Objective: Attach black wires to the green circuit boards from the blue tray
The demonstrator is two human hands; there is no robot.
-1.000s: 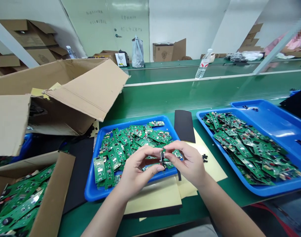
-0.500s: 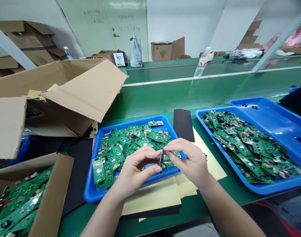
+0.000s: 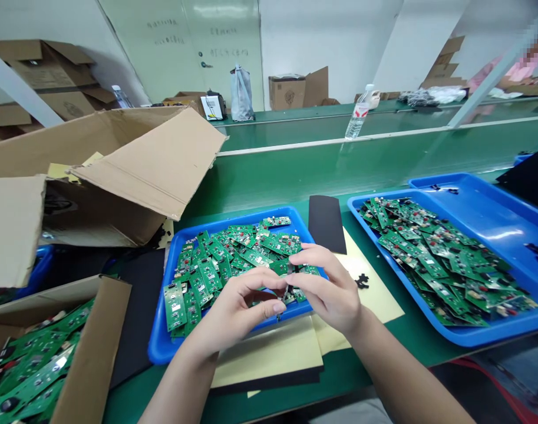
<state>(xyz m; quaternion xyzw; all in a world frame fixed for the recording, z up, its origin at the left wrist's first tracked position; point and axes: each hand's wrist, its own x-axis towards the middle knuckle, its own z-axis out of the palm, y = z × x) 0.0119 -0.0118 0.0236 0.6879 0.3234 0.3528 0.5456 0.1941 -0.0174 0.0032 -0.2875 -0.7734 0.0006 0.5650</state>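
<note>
Nearest: cream sheets (image 3: 269,359) on green tabletop (image 3: 343,377); at left, carton (image 3: 94,347) of circuit boards. Left hand (image 3: 246,300): thumb and fingers curled, partly closed, gripping small board (image 3: 289,288), near edge-on, largely hidden by fingers. Right hand (image 3: 333,290): fingertips slightly parted, pinching same board. Board held above front right of blue tray (image 3: 159,341), itself heaped with green boards. Small black pieces (image 3: 362,281) right of hands; second loaded tray (image 3: 458,338) beyond. Farther: black sheet (image 3: 326,224), large open carton (image 3: 158,159), upright water bottle (image 3: 357,115).
</note>
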